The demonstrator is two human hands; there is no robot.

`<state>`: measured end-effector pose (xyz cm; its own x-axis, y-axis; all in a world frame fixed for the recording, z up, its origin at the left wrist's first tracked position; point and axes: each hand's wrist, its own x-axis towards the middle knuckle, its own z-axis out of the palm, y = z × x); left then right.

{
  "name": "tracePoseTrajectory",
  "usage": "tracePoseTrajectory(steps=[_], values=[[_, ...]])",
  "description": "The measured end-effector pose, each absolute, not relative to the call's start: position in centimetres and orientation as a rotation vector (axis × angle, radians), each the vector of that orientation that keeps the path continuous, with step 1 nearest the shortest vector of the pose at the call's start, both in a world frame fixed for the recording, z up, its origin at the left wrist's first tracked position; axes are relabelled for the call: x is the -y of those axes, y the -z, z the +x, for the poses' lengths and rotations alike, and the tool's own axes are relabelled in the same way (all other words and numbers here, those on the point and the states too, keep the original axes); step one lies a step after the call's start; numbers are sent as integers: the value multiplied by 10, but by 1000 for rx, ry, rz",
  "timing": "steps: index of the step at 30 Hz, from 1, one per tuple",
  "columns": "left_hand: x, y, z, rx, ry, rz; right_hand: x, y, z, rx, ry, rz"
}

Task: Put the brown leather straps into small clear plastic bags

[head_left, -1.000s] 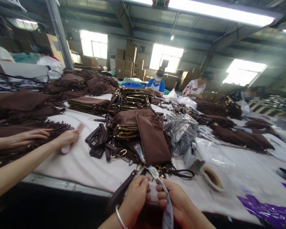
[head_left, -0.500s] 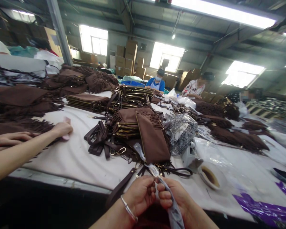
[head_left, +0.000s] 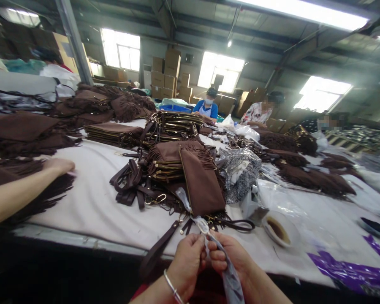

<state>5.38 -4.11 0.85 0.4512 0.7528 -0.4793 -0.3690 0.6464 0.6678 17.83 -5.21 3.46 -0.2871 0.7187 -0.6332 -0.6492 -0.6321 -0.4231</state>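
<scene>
At the table's front edge, my right hand (head_left: 224, 253) is wrapped round a strap in a clear plastic sleeve (head_left: 231, 280), which hangs down past the edge. My left hand (head_left: 190, 255), with a silver bangle at the wrist, is closed in a pinch beside it; what lies between its fingertips is too small to name. Just above both hands is a metal clasp (head_left: 204, 227) partly covered by plastic. Behind it a brown fringed pouch (head_left: 201, 181) leans on a stack of similar pouches. A dark wrist strap (head_left: 161, 247) lies to the left, over the edge.
Another person's arm (head_left: 22, 188) reaches over brown fringed pieces at left. Loose straps (head_left: 129, 181) lie left of the stack. To the right are a roll of tape (head_left: 278, 229), crumpled patterned plastic (head_left: 240, 171) and purple packaging (head_left: 351, 270). Several people sit farther back.
My left hand has turned slightly and its fingers are closer together near the clasp. The other person's arm at left has moved left. The view has shifted a little.
</scene>
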Motion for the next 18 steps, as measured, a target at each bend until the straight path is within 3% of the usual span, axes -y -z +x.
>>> tracePoseTrajectory(steps=[5, 18], values=[[40, -13, 50, -960, -802, 721, 53, -38, 181, 25, -1838, -1184], [37, -27, 45, -903, -586, 406, 53, -35, 184, 42, -2060, -967]])
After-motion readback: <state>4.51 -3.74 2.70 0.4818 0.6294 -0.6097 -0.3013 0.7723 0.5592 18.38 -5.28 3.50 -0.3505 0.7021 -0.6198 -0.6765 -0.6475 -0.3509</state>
